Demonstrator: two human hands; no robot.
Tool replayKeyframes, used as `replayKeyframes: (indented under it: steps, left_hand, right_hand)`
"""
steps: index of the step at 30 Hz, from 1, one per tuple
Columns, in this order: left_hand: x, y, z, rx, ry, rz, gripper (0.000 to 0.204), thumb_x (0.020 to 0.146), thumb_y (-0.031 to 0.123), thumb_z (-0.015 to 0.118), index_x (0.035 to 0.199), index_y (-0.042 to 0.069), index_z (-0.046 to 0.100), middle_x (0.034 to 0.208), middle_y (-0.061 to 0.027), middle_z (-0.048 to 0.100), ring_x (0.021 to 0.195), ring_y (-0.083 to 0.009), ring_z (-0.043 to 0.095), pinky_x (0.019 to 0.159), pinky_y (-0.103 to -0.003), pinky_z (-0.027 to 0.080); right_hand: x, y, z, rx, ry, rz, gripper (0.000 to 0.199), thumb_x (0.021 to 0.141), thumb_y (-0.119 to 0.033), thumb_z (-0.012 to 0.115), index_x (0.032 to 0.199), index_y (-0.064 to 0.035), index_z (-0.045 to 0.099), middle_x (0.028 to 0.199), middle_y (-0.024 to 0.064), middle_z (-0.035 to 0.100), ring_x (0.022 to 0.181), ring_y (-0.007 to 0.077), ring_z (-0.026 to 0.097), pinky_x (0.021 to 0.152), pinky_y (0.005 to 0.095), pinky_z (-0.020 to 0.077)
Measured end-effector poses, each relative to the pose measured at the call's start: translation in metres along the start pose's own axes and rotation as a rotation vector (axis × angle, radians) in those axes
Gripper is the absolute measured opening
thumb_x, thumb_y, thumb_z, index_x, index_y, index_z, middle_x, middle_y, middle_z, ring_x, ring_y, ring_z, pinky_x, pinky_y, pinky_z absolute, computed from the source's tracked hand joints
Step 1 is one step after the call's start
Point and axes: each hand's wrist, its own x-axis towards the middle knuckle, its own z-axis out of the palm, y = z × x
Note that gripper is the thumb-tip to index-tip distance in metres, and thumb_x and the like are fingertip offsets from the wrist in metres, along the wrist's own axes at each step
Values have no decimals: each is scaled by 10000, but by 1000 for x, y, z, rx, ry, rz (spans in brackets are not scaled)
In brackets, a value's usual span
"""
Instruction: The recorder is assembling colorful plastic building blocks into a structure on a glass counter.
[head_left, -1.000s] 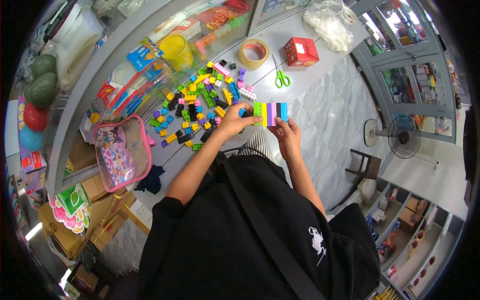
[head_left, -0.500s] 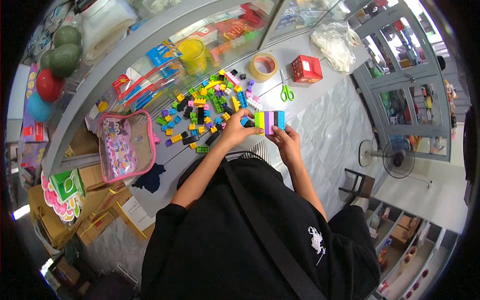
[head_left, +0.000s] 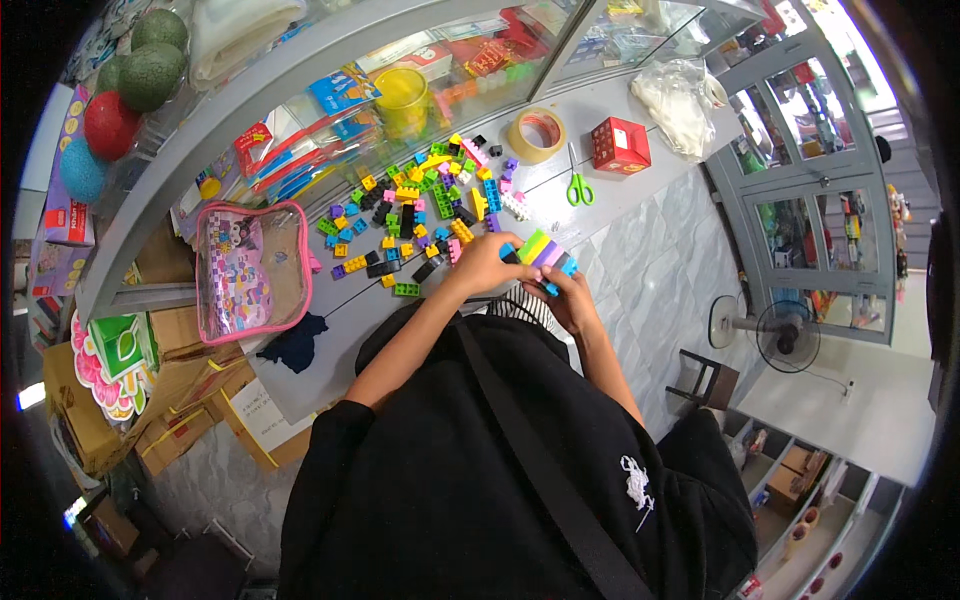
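The floor of grey, marble-like tiles is the widest thing, and at the far right of it stands the grey cabinet with glass doors. The case, with a grey frame and packed goods behind its glass, runs along the far side of the table, which is grey also. At the right, near the cabinet, there is a fan. On the left part of the table lies a clear pouch with pink edges, and a dark cloth is just beside it. At the far right end of the table are a plastic bag and a red box; the tape lies flat near this box, and the green-handled scissors lie between and nearer to the person. The left hand grasps the left end of a striped stack, and the right hand grips its near right side. This stack is tilted between both hands, in green, yellow, purple, black and blue. Smallest are the loose bricks, scattered on the table left of the stack
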Motion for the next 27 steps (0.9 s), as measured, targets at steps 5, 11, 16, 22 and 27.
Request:
replayKeyframes:
  steps: [5, 11, 16, 22, 27]
  left_hand:
    - [0, -2, 8, 20, -227, 54, 506, 610, 392, 772, 967, 56, 647, 949, -138, 639, 902, -259, 605, 810, -327, 441]
    - [9, -7, 19, -84, -352, 9, 616, 639, 375, 758, 1154, 100, 561, 1108, -164, 581, 1025, -259, 558, 891, -322, 408]
    - [6, -28, 37, -117, -12, 131, 700, 669, 352, 729, 1259, 93, 453, 1121, -141, 575, 971, -277, 583, 836, -341, 439]
    - [7, -38, -2, -636, 115, -279, 406, 764, 245, 688, 1078, 31, 543, 841, -94, 622, 735, -157, 613, 604, -278, 494]
    - [8, -27, -27, -849, 185, -405, 277, 867, 201, 554, 1060, 6, 516, 781, -59, 575, 647, -129, 568, 550, -265, 489]
  right_hand:
    - [8, 11, -22, 89, 98, 36, 371, 805, -159, 579, 1116, 15, 476, 1047, 144, 573, 953, 247, 572, 848, 370, 469]
    - [23, 3, -30, 276, 25, 0, 397, 779, -82, 539, 1151, 28, 453, 1067, 154, 565, 994, 296, 558, 894, 436, 443]
    - [45, -32, -15, 230, -83, -15, 488, 740, 18, 503, 1219, 31, 413, 1103, 193, 533, 1021, 363, 536, 916, 523, 422]
    - [88, -60, -44, 180, 38, -118, 491, 671, 5, 474, 1157, 64, 437, 1061, 194, 536, 1008, 327, 527, 875, 526, 452]
    - [91, -68, -34, 63, -55, -44, 490, 685, -16, 489, 1164, 67, 426, 1048, 205, 550, 998, 345, 547, 846, 498, 482]
